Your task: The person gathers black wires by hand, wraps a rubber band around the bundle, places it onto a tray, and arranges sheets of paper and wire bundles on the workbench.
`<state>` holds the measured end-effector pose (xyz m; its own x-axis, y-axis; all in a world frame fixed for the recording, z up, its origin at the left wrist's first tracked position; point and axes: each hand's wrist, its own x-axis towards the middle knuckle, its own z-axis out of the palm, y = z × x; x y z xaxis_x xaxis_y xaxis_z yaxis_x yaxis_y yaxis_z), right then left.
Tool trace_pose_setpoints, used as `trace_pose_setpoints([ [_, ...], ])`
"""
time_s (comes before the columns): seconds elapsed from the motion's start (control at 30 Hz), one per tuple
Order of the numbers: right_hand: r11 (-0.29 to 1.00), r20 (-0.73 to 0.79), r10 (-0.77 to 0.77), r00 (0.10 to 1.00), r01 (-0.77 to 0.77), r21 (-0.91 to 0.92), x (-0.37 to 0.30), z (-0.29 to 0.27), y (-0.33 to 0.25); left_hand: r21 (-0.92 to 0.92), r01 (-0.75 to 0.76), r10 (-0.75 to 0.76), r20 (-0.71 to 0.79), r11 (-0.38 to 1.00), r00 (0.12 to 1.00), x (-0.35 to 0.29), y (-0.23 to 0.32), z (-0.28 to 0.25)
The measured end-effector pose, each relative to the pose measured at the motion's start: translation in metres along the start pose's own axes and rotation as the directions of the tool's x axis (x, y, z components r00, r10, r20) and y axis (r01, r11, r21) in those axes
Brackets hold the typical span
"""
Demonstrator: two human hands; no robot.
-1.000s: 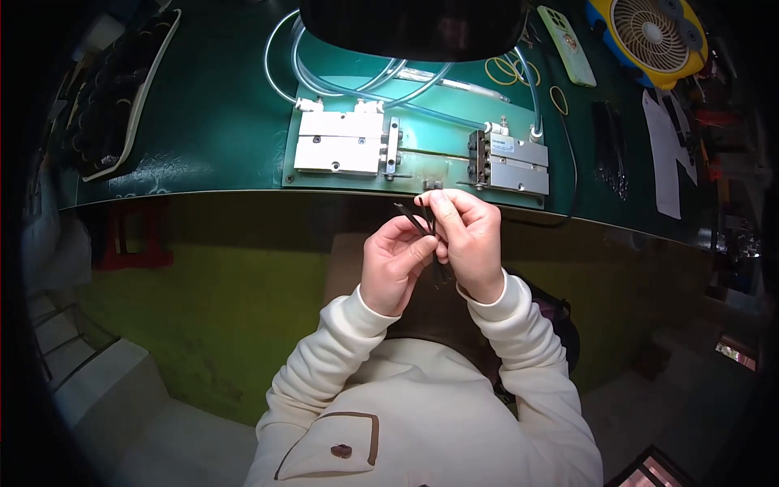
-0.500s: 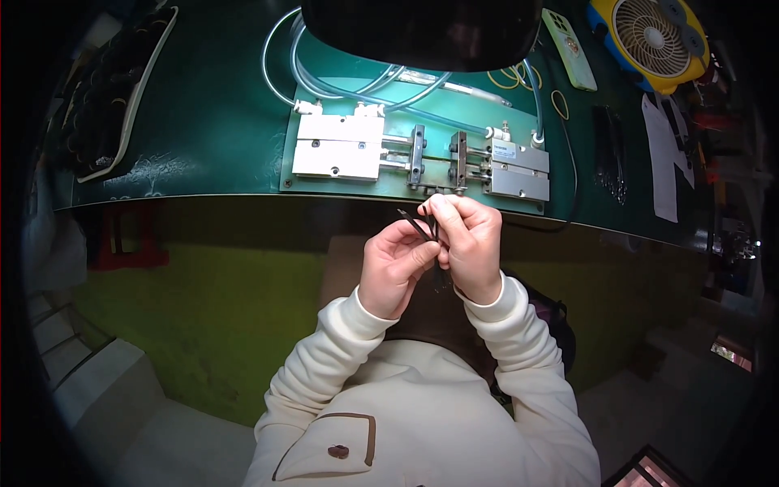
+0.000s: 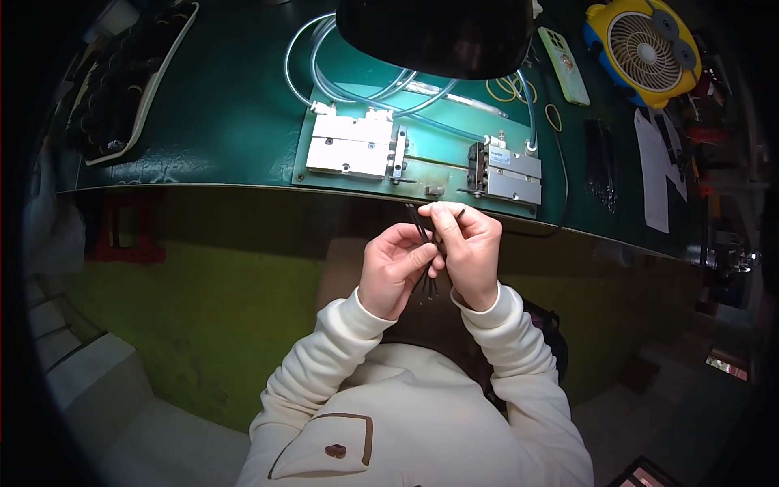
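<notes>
My left hand (image 3: 393, 268) pinches several thin black cable-like strips (image 3: 425, 284), whose lower ends fan out below the fingers. Close beside it, my right hand (image 3: 472, 253) has its thumb and forefinger pressed together, and a black strip end (image 3: 461, 214) sticks out past the forefinger. Both hands are just in front of the bench edge, almost touching. Beyond them is a press fixture with a left silver air cylinder (image 3: 349, 148) and a right silver air cylinder (image 3: 514, 175), their dark end blocks drawn apart. A small metal block (image 3: 435, 191) sits between them.
Clear air hoses (image 3: 302, 65) loop behind the fixture, below a black lamp head (image 3: 438, 40). To the right lie a bundle of black strips (image 3: 600, 162), a phone (image 3: 563, 66), white paper (image 3: 652, 174) and a yellow fan (image 3: 646, 53). A tray of black coils (image 3: 122, 105) is at far left.
The fixture's end blocks have moved apart, back toward their cylinders. In my hands the black strips have shifted, and one end now shows beyond my right forefinger. The view has swung slightly.
</notes>
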<state>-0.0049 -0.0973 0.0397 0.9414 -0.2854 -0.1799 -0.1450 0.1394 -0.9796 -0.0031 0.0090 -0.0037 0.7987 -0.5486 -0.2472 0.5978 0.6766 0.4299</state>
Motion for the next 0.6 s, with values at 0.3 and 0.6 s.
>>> trace_pose_setpoints([
  [0.3, 0.992, -0.014, 0.09, 0.996, -0.089, 0.093, 0.009, -0.003, 0.002, 0.038, 0.002, 0.0, -0.049, 0.999, 0.999, 0.006, 0.0, -0.001],
  [0.6, 0.993, -0.017, 0.082, 0.997, -0.08, 0.086, 0.011, -0.004, 0.007, 0.035, 0.002, 0.0, -0.066, 0.999, 0.998, 0.006, -0.001, 0.002],
])
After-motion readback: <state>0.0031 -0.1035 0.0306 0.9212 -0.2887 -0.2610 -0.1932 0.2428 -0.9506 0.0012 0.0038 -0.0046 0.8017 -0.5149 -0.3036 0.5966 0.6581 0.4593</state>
